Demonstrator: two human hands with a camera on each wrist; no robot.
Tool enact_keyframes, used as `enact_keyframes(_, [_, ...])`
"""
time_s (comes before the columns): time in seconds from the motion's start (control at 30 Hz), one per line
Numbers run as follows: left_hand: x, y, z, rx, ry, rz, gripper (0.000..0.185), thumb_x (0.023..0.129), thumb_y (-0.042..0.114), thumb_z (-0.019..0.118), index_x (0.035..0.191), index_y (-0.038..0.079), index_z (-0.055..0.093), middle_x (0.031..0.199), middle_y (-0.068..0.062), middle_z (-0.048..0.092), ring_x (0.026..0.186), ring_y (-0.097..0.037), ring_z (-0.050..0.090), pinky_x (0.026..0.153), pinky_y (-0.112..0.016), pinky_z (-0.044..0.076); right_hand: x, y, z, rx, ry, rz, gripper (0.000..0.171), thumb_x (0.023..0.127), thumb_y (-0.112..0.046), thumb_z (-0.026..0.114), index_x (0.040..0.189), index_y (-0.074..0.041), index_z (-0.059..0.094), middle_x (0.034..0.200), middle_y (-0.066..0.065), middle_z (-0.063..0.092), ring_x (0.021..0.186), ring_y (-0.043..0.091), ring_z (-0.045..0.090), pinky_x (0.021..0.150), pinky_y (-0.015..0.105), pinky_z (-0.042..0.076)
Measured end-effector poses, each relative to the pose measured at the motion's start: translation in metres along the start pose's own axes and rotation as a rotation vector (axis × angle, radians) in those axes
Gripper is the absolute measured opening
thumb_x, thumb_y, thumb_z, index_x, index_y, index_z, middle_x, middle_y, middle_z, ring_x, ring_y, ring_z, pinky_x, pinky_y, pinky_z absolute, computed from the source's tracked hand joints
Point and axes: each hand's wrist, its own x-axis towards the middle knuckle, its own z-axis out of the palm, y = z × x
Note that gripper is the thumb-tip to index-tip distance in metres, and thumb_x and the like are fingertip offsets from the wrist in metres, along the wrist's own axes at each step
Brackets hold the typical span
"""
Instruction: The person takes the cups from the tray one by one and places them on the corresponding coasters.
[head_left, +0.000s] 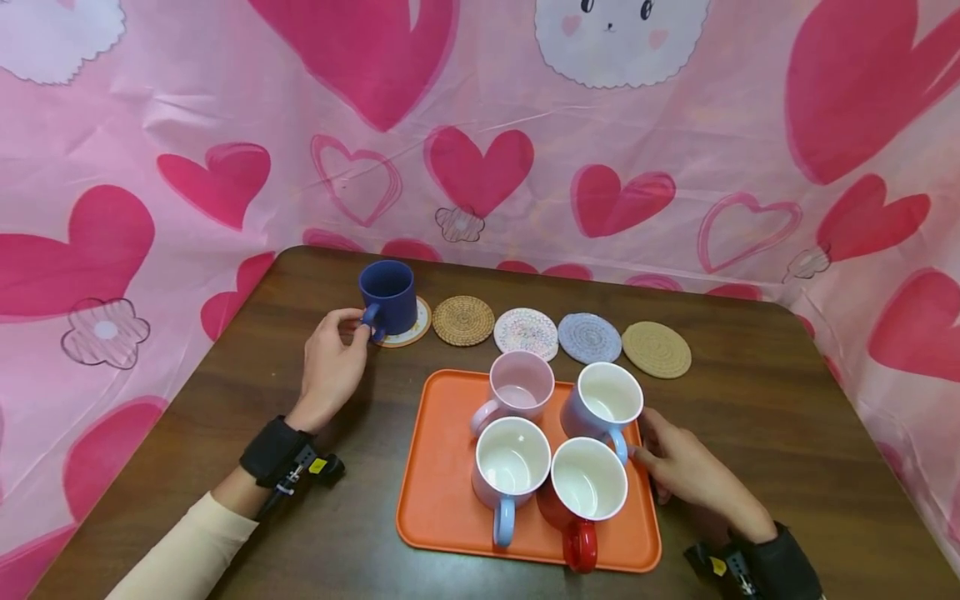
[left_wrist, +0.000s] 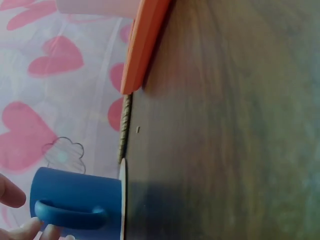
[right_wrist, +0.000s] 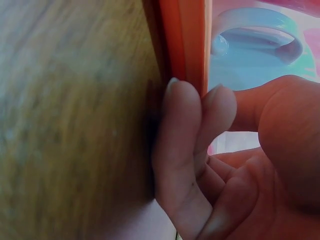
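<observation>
At the back left, a dark blue mug (head_left: 387,296) stands upright on a round white coaster (head_left: 422,321) with an orange edge. My left hand (head_left: 335,362) is at its handle (left_wrist: 75,216). Fingertips (left_wrist: 30,229) touch the handle's edge, while the thumb (left_wrist: 11,192) stands apart from it. My right hand (head_left: 686,467) holds the right rim of an orange tray (head_left: 442,467), its curled fingers (right_wrist: 182,115) at the edge. The tray carries a pink mug (head_left: 517,387), two mugs with light blue handles, one in front (head_left: 504,492) and one at the right (head_left: 581,417), and a red-handled mug (head_left: 581,533).
Right of the blue mug runs a row of round coasters: woven brown (head_left: 463,321), speckled white (head_left: 527,333), grey-blue (head_left: 590,337) and olive (head_left: 657,350). A pink heart-print cloth (head_left: 480,108) hangs behind the brown wooden table (head_left: 780,400).
</observation>
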Motion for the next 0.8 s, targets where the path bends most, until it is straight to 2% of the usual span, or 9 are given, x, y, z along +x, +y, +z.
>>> enact_keyframes(0.2, [-0.005,0.004,-0.005,-0.003,0.038,0.074,0.029,0.104,0.021,0.053,0.124,0.001,0.06,0.116,-0.016,0.056,0.101,-0.03,0.055,0.083,-0.038,0.043,0.0,0.001,0.0,0.006,0.0,0.011,0.055,0.097,-0.009,0.065,0.144,-0.002,0.036,0.072,0.008,0.054,0.048,0.023,0.057,0.047,0.036,0.051])
enact_keyframes(0.5, [-0.015,0.019,-0.002,0.022,0.086,0.28,0.015,0.098,0.009,0.06,0.11,0.0,0.064,0.104,-0.015,0.059,0.103,-0.034,0.052,0.089,-0.05,0.028,0.0,0.002,0.001,0.008,0.002,0.003,0.056,0.097,-0.01,0.065,0.144,-0.003,0.036,0.073,0.008,0.054,0.047,0.024,0.057,0.047,0.037,0.051])
enact_keyframes(0.63, [-0.021,0.027,0.001,0.05,0.083,0.338,0.011,0.098,0.01,0.062,0.104,0.001,0.065,0.095,-0.013,0.062,0.095,-0.034,0.053,0.083,-0.044,0.034,0.001,0.002,0.001,0.003,0.001,0.005,0.057,0.097,-0.01,0.064,0.145,-0.003,0.035,0.073,0.008,0.054,0.047,0.024,0.057,0.047,0.037,0.051])
enact_keyframes(0.8, [-0.03,0.037,0.003,0.061,0.026,0.363,0.01,0.098,0.013,0.062,0.101,0.005,0.066,0.089,-0.009,0.063,0.087,-0.027,0.057,0.078,-0.04,0.042,0.001,0.002,0.0,0.003,0.004,-0.003,0.058,0.098,-0.01,0.065,0.146,-0.002,0.034,0.073,0.008,0.054,0.047,0.024,0.057,0.047,0.036,0.051])
